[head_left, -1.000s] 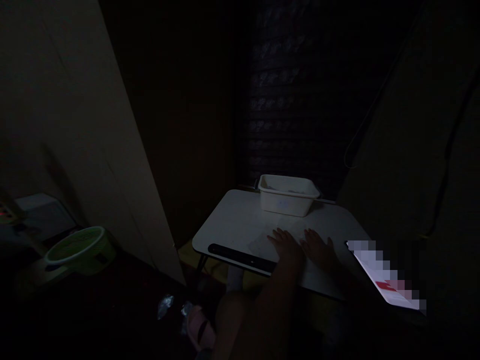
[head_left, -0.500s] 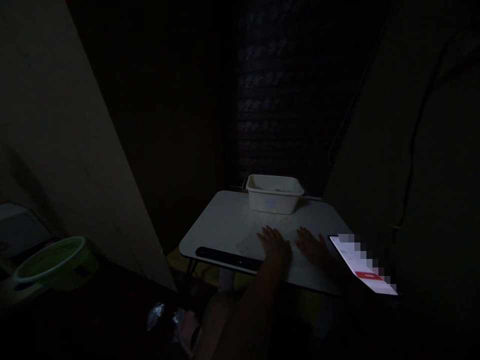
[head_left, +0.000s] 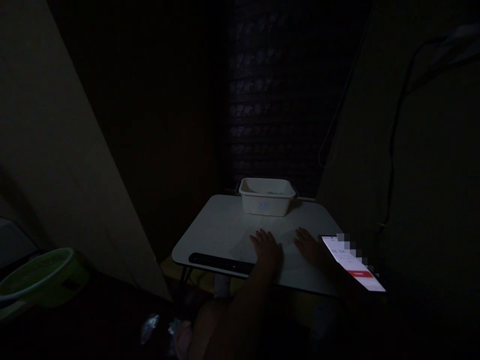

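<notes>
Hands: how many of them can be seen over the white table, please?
2. The left hand lies on the thin pale sheet, fingers spread; the right hand is to its right, nearer the lit screen. The picture is dark, so others may be hidden.

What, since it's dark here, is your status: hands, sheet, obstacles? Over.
Left hand, right hand open, palms down. Thin sheet flat on table under left hand. White tub beyond, touching neither hand.
</notes>
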`<move>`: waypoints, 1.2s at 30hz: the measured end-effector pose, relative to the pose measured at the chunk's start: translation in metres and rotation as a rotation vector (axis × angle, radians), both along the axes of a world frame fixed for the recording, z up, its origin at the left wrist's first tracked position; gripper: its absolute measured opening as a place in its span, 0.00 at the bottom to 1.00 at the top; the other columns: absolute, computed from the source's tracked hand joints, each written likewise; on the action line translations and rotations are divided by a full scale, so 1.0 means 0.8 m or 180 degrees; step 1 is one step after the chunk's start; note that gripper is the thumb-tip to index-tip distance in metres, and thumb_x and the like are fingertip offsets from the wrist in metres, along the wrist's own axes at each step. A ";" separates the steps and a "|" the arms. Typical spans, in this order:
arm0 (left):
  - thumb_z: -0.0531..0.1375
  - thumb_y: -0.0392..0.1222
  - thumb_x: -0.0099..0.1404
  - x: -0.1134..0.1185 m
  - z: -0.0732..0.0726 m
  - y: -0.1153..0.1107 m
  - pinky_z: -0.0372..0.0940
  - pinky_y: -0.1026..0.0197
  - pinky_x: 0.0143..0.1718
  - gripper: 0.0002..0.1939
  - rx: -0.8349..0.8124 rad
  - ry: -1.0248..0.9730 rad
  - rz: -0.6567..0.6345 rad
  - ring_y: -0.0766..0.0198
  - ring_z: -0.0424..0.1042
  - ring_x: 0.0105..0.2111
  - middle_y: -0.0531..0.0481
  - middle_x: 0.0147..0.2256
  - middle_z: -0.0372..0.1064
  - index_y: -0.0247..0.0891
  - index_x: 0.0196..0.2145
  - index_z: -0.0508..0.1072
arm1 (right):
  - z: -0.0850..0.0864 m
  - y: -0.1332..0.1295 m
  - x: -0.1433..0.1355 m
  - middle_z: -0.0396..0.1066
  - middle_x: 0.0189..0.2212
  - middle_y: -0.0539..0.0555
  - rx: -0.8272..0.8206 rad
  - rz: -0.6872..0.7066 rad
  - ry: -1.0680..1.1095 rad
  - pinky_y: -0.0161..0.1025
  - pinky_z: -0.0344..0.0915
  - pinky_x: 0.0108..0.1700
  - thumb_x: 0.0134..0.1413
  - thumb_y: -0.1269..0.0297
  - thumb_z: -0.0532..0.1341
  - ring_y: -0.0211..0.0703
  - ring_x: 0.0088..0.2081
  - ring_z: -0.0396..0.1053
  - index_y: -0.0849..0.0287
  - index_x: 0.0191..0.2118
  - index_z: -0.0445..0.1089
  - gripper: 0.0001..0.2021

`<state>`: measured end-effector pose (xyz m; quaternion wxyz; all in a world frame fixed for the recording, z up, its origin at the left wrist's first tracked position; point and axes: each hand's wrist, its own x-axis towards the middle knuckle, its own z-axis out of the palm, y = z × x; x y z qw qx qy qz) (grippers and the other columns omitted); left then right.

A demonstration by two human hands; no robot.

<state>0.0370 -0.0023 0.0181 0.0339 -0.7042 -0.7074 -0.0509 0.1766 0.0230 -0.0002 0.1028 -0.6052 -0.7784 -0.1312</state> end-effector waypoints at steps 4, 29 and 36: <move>0.36 0.50 0.54 -0.010 0.002 0.000 0.33 0.45 0.45 0.27 0.0153 0.0138 -0.0099 0.51 0.41 0.48 0.39 0.49 0.45 0.32 0.48 0.50 | 0.007 -0.008 -0.017 0.50 0.48 0.53 -0.0027 0.0377 -0.0012 0.52 0.41 0.45 0.49 0.60 0.37 0.41 0.48 0.46 0.56 0.45 0.53 0.19; 0.37 0.49 0.54 -0.009 0.008 -0.011 0.32 0.45 0.45 0.28 -0.0008 0.0204 0.0046 0.49 0.43 0.47 0.36 0.48 0.47 0.26 0.47 0.52 | -0.009 0.005 -0.022 0.60 0.42 0.55 0.0369 0.0696 -0.0322 0.49 0.41 0.44 0.46 0.65 0.39 0.42 0.46 0.51 0.59 0.39 0.60 0.18; 0.37 0.48 0.55 0.001 -0.007 -0.011 0.39 0.48 0.44 0.26 -0.0140 -0.0049 -0.0440 0.52 0.40 0.49 0.40 0.50 0.42 0.31 0.48 0.48 | -0.011 0.011 -0.022 0.59 0.43 0.55 0.0348 0.0889 -0.0357 0.45 0.43 0.44 0.45 0.68 0.39 0.40 0.46 0.51 0.60 0.40 0.59 0.18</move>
